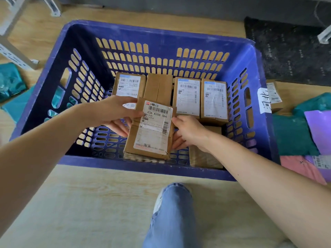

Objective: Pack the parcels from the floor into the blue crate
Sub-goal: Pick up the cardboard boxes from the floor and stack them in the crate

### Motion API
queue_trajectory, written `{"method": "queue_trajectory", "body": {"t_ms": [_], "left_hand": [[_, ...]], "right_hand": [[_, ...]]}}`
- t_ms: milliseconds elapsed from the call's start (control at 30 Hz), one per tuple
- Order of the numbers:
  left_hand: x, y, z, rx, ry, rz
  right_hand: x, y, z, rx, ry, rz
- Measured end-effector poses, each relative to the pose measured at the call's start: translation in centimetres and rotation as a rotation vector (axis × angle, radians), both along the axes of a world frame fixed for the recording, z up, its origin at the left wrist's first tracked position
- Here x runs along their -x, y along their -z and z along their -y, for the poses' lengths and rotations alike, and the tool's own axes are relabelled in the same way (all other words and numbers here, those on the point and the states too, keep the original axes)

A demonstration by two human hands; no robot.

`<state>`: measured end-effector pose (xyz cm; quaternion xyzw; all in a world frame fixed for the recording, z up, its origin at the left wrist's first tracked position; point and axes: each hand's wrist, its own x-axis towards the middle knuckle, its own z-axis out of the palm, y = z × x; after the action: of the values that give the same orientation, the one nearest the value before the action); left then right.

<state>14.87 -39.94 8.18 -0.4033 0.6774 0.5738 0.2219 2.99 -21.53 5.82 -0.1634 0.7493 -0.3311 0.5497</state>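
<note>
Inside the blue crate [254,72], the left hand [114,111] and right hand [188,133] gripped a labelled cardboard parcel [152,129] by its two sides, fingers curled beneath, near four parcels [187,96] lining the far wall.

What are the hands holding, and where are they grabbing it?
One brown parcel, over the blue crate. The left hand grips its upper left edge; the right hand grips its right edge.
</note>
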Motion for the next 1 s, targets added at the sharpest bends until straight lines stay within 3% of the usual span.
{"method": "queue_trajectory", "body": {"t_ms": [267, 700, 1000], "left_hand": [[0.4, 2.2, 0.5, -0.154, 0.01, 0.047], [2.8, 2.5, -0.1, 0.088, 0.037, 0.074], [2.6, 4.9, -2.1, 0.114, 0.081, 0.127]], "right_hand": [[0.8, 1.0, 1.0, -0.082, -0.015, 0.007], [1.9, 2.0, 1.3, -0.058, 0.008, 0.092], [2.5, 2.7, 1.1, -0.167, -0.153, 0.036]]}}
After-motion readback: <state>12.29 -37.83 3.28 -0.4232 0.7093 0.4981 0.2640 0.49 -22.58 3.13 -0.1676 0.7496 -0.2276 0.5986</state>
